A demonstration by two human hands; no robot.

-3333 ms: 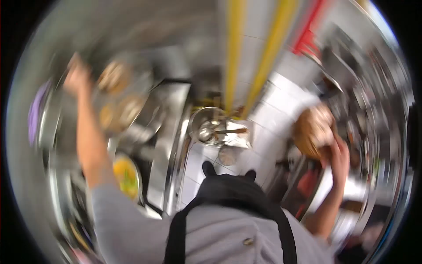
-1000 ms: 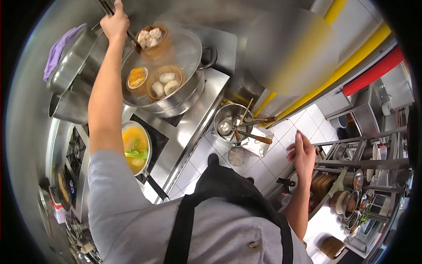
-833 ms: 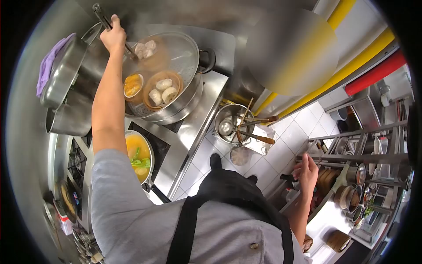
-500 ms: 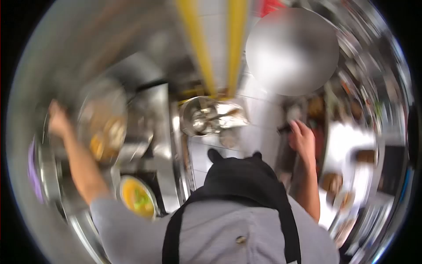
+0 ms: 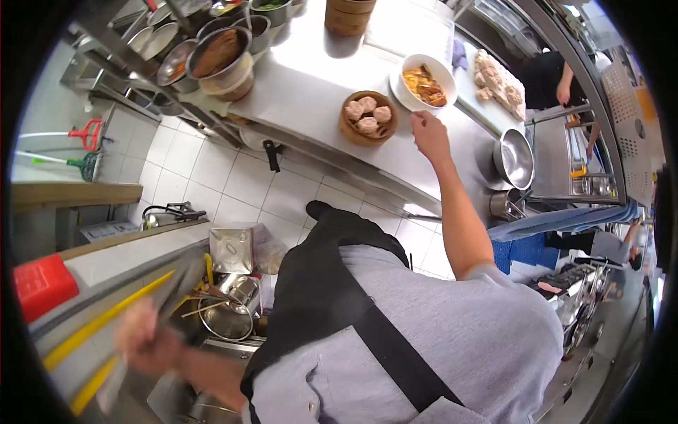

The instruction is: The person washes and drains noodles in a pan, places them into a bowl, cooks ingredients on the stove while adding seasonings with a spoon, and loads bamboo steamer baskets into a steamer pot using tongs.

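Observation:
My right hand (image 5: 429, 136) reaches over the steel counter with its fingers curled. Its fingertips are at the near side of a white bowl (image 5: 452, 83) of yellow and brown food; I cannot tell whether they grip anything. Left of that hand stands a round bamboo steamer (image 5: 363, 140) holding several pink dumplings (image 5: 367, 125). Down at the lower left, my left hand (image 5: 145, 338) is smeared by motion. It looks closed around a long grey thing (image 5: 175, 286), too blurred to name. A pot with wooden utensils (image 5: 227, 324) stands below it to the right.
Pots of food (image 5: 220, 53) crowd the counter's left end. Pale raw meat (image 5: 500, 83) lies on a board at the right, near a steel bowl (image 5: 514, 159). Yellow bars (image 5: 106, 321) and a red box (image 5: 44, 286) are at the left. Other people (image 5: 554, 81) stand at the right.
The view has swung round from the stove side to the counter. My right hand is now at the white bowl; my left hand has left the stove's far side.

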